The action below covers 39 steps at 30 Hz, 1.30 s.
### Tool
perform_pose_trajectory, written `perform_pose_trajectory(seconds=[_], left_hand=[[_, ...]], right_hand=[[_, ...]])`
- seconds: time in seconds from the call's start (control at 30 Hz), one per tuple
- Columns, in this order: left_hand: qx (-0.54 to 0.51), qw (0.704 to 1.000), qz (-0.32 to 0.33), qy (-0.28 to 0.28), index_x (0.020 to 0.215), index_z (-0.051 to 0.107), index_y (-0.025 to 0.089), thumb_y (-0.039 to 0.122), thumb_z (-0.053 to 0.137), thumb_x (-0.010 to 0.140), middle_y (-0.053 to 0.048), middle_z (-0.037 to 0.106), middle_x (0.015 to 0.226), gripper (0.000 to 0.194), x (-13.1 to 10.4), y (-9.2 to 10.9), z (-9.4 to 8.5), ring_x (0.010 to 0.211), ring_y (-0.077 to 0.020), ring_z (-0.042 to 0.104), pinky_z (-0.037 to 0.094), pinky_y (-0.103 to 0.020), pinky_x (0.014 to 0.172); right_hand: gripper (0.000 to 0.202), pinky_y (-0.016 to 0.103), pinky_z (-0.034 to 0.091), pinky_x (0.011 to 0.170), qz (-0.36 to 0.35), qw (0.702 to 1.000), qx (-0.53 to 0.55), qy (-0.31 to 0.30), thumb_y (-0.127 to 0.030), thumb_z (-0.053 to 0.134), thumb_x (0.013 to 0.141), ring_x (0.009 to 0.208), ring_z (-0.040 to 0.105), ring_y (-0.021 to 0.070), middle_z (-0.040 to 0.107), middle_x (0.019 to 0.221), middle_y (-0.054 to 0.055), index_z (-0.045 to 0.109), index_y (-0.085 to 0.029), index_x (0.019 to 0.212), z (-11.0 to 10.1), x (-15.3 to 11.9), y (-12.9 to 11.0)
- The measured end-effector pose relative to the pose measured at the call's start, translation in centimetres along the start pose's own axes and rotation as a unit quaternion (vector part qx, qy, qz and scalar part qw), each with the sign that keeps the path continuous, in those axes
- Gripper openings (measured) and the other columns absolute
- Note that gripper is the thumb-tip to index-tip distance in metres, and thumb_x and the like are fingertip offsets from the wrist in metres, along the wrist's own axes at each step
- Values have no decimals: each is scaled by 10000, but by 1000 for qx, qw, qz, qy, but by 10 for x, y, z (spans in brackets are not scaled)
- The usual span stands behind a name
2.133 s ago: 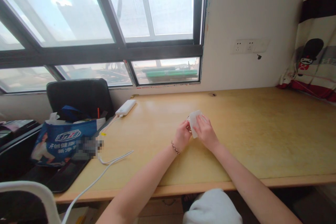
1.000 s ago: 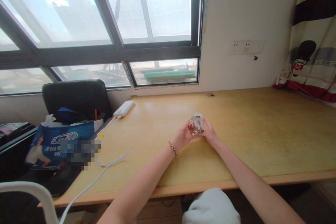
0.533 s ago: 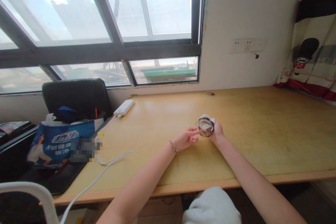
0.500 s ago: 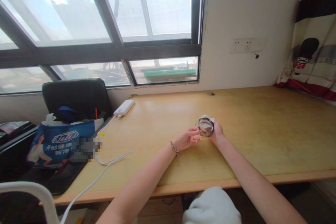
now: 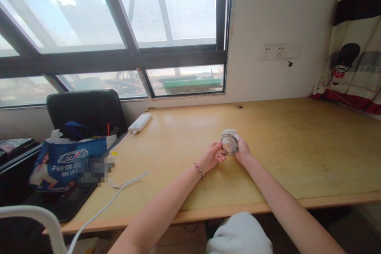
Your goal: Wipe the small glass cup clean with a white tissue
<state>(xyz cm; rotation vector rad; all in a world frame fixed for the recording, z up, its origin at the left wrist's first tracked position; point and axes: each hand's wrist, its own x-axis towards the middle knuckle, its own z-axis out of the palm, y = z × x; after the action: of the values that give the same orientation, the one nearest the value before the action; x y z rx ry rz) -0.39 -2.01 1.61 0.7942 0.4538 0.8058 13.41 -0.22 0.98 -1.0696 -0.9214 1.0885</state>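
a clear round dish (image 5: 229, 145) is held by two bare hands over a yellow wooden desk (image 5: 285, 151), with its round opening turned up toward the eyes; whether the wood is touched by it cannot be told. with the dish taken as the middle of a clock, the left hand (image 5: 213, 154) is placed at eight o'clock. its rim is pinched there, with the thumb laid on top and the other fingers curled in below. the left arm is stretched in from between seven and eight o'clock, almost straight, and a beaded bracelet (image 5: 199, 171) is worn on the wrist. the right hand (image 5: 244, 152) is placed at three to four o'clock, cupped and closed on a white cloth (image 5: 229, 131) that is pressed to the dish; most of its fingers are hidden, so how each one is bent cannot be told. the right arm is stretched in from between four and five o'clock, and its wrist is turned inward. the cloth is seen poking out at twelve o'clock, just past the rim. a white power bank (image 5: 140, 122) is laid between nine and ten o'clock, well apart from the hands, and a white cord (image 5: 131, 180) is spread between eight and nine. a blue bag (image 5: 68, 158) is seen farther out at nine o'clock.
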Motion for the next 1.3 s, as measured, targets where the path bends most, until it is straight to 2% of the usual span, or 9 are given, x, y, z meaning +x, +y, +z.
perform_pose_trajectory(seconds=[0.1,0.2,0.3,0.4,0.5,0.77,1.0,1.17,1.3], left_hand=[[-18,999,38,26,870,488,151,295,595,731,-18,593,657,227,-1,-1,3,480,-98,574,451,-179,444],[-60,995,67,51,852,486,148,264,598,729,-22,599,672,203,-2,2,3,530,-107,588,473,-193,499],[-112,989,72,64,798,505,124,314,566,750,-25,590,651,206,0,7,-2,505,-94,569,465,-183,490],[-155,982,71,83,760,520,118,405,522,764,-33,581,641,287,2,9,-6,500,-98,559,457,-189,471],[-182,975,80,97,787,537,125,417,494,780,-38,586,663,295,4,8,-9,522,-100,556,463,-200,495],[-241,962,92,88,869,553,131,383,434,823,-38,586,672,282,9,6,-16,505,-85,506,447,-202,497],[-239,962,114,59,872,552,114,305,423,838,-62,588,777,233,13,1,-17,574,-91,531,441,-188,487],[-245,967,41,55,720,522,135,414,446,808,-7,503,580,302,10,3,-15,442,-64,430,380,-184,421],[-211,977,-9,34,725,519,144,459,457,786,-3,480,575,326,5,6,-9,425,-58,406,329,-174,400]], right_hand=[[359,285,484,608,28,997,72,15,-437,477,716,662,605,187,661,750,54,616,-119,810,2,-1,-2],[342,301,466,722,-28,998,45,13,-419,498,725,805,597,198,656,882,60,625,-138,872,4,-2,-2],[305,320,411,836,-108,993,-48,-7,-388,501,751,922,557,202,634,964,58,632,-165,913,6,-7,-5],[287,338,388,868,-209,963,-166,-29,-347,456,797,953,540,201,615,1001,58,622,-188,970,8,-15,-12],[280,340,376,896,-276,934,-224,-33,-299,436,817,1003,516,195,590,1053,56,602,-214,1027,9,-21,-17],[269,375,376,921,-353,877,-317,-75,-203,462,807,1055,485,197,556,1124,38,609,-262,1024,10,-26,-15],[315,410,286,1004,-403,822,-352,-196,-146,419,822,1148,415,183,573,1120,13,579,-245,1074,17,-35,-20],[304,388,317,992,-378,848,-350,-121,-180,404,832,1144,424,187,567,1126,50,581,-199,1078,14,-32,-23],[305,373,334,984,-346,878,-323,-69,-215,385,846,1131,442,188,544,1160,57,581,-194,1079,10,-27,-22]])
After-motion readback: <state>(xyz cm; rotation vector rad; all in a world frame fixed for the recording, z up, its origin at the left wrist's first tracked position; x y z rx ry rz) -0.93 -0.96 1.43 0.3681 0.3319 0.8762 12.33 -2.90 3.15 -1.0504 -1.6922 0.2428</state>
